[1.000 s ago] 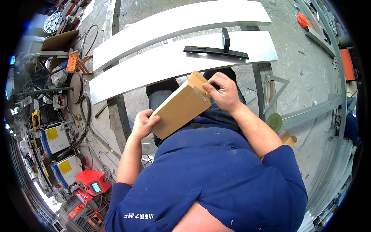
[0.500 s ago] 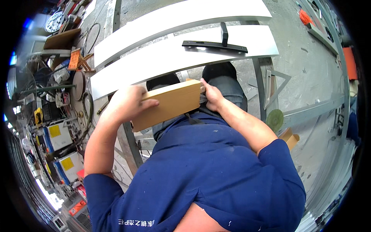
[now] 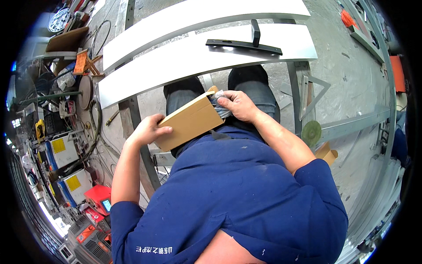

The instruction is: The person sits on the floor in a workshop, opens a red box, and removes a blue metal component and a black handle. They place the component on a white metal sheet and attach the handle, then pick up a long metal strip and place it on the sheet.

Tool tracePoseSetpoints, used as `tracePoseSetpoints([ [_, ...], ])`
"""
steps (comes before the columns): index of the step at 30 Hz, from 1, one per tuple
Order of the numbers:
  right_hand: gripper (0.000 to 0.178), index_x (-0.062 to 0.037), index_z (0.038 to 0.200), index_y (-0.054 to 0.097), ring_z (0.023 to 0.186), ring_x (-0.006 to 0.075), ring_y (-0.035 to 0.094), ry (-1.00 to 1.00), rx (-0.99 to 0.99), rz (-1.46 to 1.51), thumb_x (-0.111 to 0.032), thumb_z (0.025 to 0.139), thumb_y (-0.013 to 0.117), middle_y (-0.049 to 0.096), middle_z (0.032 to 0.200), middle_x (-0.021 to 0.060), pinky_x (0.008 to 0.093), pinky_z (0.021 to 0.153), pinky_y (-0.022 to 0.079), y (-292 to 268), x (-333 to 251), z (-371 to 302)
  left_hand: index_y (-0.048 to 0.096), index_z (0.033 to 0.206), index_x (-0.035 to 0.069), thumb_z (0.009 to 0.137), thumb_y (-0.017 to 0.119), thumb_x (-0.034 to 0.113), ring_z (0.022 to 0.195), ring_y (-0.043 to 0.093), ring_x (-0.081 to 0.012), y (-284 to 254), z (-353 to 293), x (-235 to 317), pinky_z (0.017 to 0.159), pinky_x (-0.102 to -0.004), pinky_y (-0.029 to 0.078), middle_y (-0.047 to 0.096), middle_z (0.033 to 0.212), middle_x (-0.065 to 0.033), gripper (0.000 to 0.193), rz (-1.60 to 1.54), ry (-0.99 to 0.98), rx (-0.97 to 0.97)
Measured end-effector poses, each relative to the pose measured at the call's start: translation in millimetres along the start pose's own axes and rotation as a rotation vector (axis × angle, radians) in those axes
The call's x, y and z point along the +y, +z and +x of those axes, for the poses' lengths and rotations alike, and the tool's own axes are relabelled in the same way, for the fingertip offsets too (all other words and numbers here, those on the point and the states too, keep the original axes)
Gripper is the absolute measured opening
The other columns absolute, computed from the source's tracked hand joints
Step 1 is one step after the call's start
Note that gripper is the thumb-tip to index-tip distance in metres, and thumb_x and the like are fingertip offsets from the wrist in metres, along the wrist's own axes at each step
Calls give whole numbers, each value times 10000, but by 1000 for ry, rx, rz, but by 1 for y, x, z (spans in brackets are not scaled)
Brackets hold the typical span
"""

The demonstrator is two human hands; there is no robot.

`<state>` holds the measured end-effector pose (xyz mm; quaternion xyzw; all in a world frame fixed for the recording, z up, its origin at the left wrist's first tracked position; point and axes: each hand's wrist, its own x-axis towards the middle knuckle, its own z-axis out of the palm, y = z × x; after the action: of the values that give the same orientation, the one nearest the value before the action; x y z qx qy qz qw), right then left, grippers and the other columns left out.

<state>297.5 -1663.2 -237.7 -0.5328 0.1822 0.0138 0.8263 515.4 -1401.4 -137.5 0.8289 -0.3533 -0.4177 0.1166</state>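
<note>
A long brown cardboard box (image 3: 191,125) lies across my lap, tilted up toward the right. My left hand (image 3: 151,130) grips its left end, thumb on the near face and fingers behind. At the open right end, my right hand (image 3: 237,105) pinches a clear plastic wrapping (image 3: 220,102) that sticks partly out of the box; what it wraps is hidden. Beyond my knees, a black door handle with a long backplate (image 3: 244,46) rests on the nearer of two white panels (image 3: 176,75).
A second white panel (image 3: 198,20) lies farther off, both on a metal frame. To the right are a metal set square (image 3: 314,94), a green disc (image 3: 311,133) and another cardboard box (image 3: 326,154). Machines, cables and an orange folding stool (image 3: 81,62) crowd the left.
The box's right end has opened, and my right hand has moved from its edge to the plastic wrapping there. My left hand has shifted slightly along with the box, which is tilted more.
</note>
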Motion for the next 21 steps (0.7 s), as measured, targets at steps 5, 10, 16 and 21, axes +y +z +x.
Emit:
tracePoseSetpoints([
  [5, 284, 10, 1194, 628, 902, 87, 608, -70, 12, -327, -198, 1004, 601, 687, 1018, 25, 261, 826, 503, 5, -16, 5, 672, 1065, -21, 871, 645, 573, 911, 687, -382, 23, 38, 46, 807, -448, 532, 705, 940, -227, 625, 12, 77, 69],
  [10, 274, 2, 1094, 593, 832, 106, 605, -105, 285, -619, -182, 923, 701, 665, 914, 72, 287, 753, 508, 6, -25, -4, 681, 1007, 8, 900, 575, 626, 897, 686, -387, 33, 48, 58, 794, -452, 532, 699, 903, -229, 636, 104, -6, 117],
  [16, 210, 1, 865, 628, 699, 135, 583, -305, 289, -747, -186, 901, 718, 640, 813, 59, 280, 691, 493, 7, -28, -4, 678, 984, 18, 885, 570, 656, 878, 687, -393, 33, 42, 61, 779, -473, 529, 700, 881, -221, 654, 124, 7, 157],
  [21, 216, 2, 858, 631, 688, 87, 550, -81, 238, -393, -193, 941, 674, 641, 772, 16, 279, 674, 486, 9, -29, 5, 677, 997, 28, 880, 570, 663, 885, 684, -397, 34, 48, 53, 784, -482, 530, 701, 880, -218, 654, 111, -8, 141],
])
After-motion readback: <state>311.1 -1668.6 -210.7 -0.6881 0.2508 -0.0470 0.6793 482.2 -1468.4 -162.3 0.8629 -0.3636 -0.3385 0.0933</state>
